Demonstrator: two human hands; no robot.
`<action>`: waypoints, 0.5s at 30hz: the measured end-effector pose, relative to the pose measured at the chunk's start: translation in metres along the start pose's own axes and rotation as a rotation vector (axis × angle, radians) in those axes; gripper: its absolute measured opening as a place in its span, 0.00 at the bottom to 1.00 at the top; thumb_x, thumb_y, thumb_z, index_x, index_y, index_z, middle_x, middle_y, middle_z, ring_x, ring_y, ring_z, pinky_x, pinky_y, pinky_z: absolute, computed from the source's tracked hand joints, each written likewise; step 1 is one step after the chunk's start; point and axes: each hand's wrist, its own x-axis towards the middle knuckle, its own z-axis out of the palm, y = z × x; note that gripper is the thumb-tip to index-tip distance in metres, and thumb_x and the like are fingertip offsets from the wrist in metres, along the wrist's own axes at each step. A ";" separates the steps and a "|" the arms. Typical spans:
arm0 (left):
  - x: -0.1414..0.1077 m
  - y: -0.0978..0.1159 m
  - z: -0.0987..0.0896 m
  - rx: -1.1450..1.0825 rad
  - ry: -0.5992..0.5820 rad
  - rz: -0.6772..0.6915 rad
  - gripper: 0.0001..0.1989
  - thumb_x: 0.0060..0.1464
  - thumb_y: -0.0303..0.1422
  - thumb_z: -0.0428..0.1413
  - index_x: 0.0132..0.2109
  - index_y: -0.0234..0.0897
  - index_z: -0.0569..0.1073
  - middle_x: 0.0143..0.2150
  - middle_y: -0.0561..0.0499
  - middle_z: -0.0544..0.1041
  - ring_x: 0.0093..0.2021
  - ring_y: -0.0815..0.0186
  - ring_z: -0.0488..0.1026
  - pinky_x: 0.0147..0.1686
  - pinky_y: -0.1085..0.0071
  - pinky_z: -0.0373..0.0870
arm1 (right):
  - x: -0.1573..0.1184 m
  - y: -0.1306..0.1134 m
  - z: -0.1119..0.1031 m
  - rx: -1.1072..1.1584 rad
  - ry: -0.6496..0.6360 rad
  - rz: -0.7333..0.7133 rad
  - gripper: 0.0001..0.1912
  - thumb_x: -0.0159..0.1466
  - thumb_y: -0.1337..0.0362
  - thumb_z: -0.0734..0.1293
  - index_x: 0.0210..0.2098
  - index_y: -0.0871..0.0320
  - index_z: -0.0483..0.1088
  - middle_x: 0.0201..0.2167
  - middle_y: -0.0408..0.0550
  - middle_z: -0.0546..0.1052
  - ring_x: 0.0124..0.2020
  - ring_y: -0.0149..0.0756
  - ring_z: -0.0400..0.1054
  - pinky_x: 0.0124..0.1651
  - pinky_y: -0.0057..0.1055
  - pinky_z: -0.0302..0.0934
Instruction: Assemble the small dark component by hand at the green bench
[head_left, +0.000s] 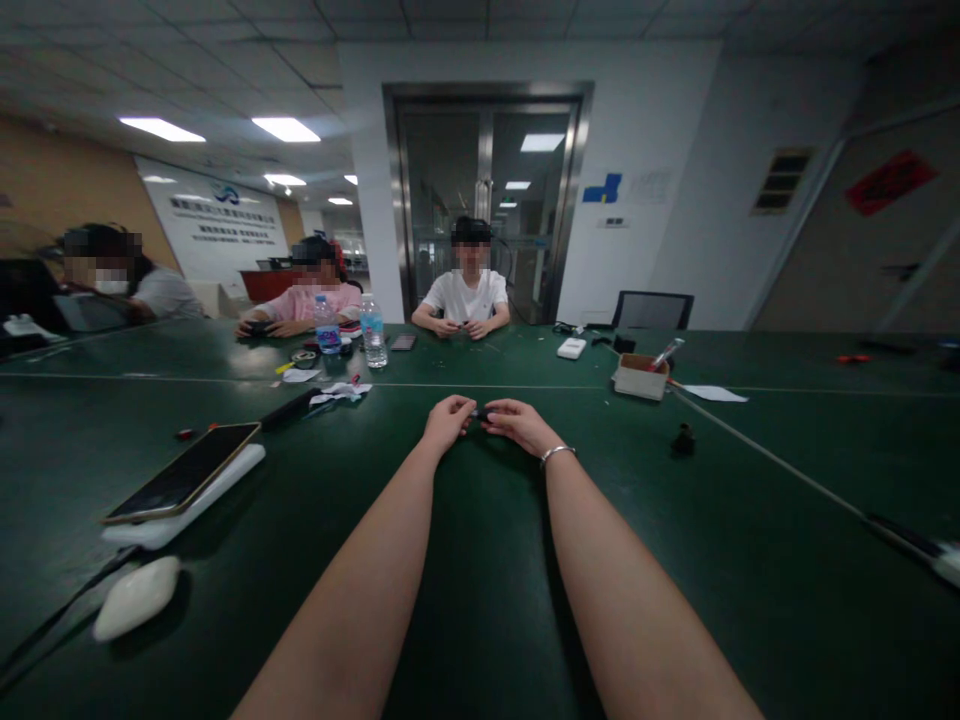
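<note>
Both my arms reach forward over the dark green table (480,560). My left hand (450,422) is closed, its thumb and fingers pinched at the left end of a small dark object (482,413). From the other side, my right hand (519,424) grips the same object between thumb and fingers, a silver bangle round its wrist. The object is too small to make out, and the fingers hide part of it. The two hands are close together, just above the table.
At left lie a phone (187,470) on a white stand and a white rounded item (138,598). Two bottles (373,332) stand farther back. At right are a small box (641,378), a black piece (683,440) and a cable. Three people sit across the table.
</note>
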 end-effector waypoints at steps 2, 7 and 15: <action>-0.002 0.002 0.000 -0.031 -0.003 0.018 0.18 0.46 0.45 0.55 0.38 0.35 0.72 0.26 0.52 0.69 0.24 0.72 0.66 0.21 0.77 0.63 | 0.000 0.000 0.000 0.007 0.016 0.006 0.11 0.54 0.77 0.68 0.37 0.63 0.69 0.30 0.48 0.77 0.30 0.31 0.74 0.35 0.25 0.69; -0.006 0.010 -0.002 -0.089 -0.082 -0.006 0.16 0.44 0.40 0.58 0.38 0.34 0.73 0.30 0.50 0.72 0.28 0.72 0.68 0.23 0.77 0.63 | 0.001 0.000 0.001 0.038 0.055 0.015 0.07 0.56 0.75 0.67 0.34 0.64 0.68 0.26 0.49 0.76 0.28 0.33 0.74 0.33 0.26 0.69; -0.007 0.010 -0.003 -0.086 -0.065 -0.027 0.15 0.42 0.38 0.59 0.36 0.32 0.74 0.31 0.49 0.74 0.28 0.71 0.68 0.25 0.75 0.64 | 0.001 -0.001 0.002 0.015 0.061 0.014 0.06 0.56 0.75 0.67 0.34 0.65 0.68 0.23 0.47 0.75 0.22 0.29 0.72 0.26 0.22 0.67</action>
